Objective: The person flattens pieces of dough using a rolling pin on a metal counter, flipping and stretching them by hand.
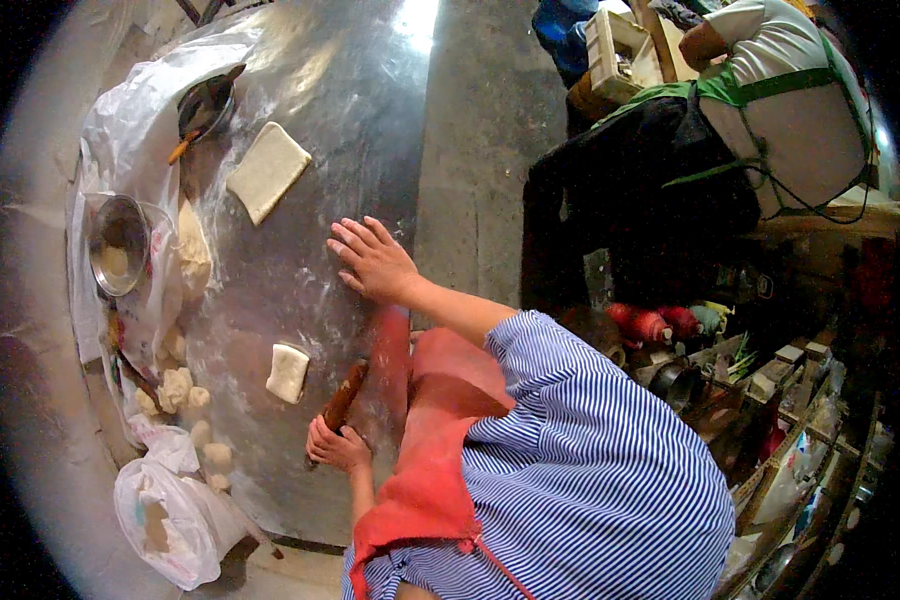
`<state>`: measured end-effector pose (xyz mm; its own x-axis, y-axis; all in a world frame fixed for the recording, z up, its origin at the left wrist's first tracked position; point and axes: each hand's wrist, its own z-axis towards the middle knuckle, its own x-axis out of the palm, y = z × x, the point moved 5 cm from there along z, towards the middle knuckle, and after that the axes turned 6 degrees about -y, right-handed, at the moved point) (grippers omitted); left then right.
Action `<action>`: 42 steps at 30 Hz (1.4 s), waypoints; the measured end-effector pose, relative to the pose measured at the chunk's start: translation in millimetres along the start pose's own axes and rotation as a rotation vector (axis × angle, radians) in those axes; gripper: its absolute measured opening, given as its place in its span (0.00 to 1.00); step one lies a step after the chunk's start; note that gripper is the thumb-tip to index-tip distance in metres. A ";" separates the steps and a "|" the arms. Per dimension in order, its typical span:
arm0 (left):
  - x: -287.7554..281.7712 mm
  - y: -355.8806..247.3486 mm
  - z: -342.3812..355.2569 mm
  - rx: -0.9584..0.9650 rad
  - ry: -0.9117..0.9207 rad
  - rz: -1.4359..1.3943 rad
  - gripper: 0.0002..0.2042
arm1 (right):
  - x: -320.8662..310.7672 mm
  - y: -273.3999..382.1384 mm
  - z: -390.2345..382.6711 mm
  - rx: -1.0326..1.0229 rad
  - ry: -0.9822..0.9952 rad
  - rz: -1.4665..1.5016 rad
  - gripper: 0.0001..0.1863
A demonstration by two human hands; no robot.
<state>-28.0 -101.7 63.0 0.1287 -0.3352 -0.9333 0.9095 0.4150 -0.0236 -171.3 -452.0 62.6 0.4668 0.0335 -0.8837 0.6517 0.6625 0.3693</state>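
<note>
My left hand (338,445) is wrapped round the lower end of a brown wooden rolling pin (348,393), which slants over the metal worktop (300,490). Above it, my right hand (375,262) reaches over the table, palm down, fingers spread and dusted with flour, holding nothing. A small folded square of dough (288,373) lies just left of the rolling pin. Farther up the table is a larger flat sheet of dough (269,172), apart from my right hand. Several round dough lumps (175,388) sit along the left edge.
At the left are a metal bowl (120,245), white plastic sheeting (135,110), a dark pan (208,105) with an orange-handled tool, and a tied plastic bag (170,530). A person in a green-strapped apron (785,100) is at the upper right, above cluttered shelves (800,400).
</note>
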 end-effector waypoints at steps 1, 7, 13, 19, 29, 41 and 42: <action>1.7 1.3 -1.4 0.001 0.004 -0.010 0.23 | 0.2 -2.4 -2.2 0.008 -0.009 0.001 0.32; -8.6 -1.4 0.0 -0.030 0.014 0.069 0.23 | 2.7 4.6 2.6 -0.024 0.024 -0.020 0.32; -1.8 1.4 -2.3 -0.009 0.015 0.051 0.23 | -3.3 2.3 2.4 0.000 0.045 -0.031 0.32; 0.5 3.5 -5.4 -0.027 0.028 0.068 0.23 | -3.5 2.8 2.7 0.003 0.033 -0.006 0.32; -1.9 2.0 -1.9 -0.021 0.011 0.008 0.24 | -8.5 4.4 3.4 0.006 0.041 0.022 0.31; -2.3 0.3 -1.0 -0.011 0.022 0.034 0.24 | -6.3 3.8 2.9 -0.011 0.030 -0.007 0.32; -3.1 0.1 -0.4 -0.011 0.012 0.038 0.24 | -5.0 3.8 3.0 -0.006 0.037 -0.001 0.32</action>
<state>-28.4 -100.3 65.7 0.1579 -0.3092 -0.9378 0.8998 0.4362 0.0077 -169.4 -451.9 69.3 0.4435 0.0606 -0.8942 0.6488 0.6667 0.3669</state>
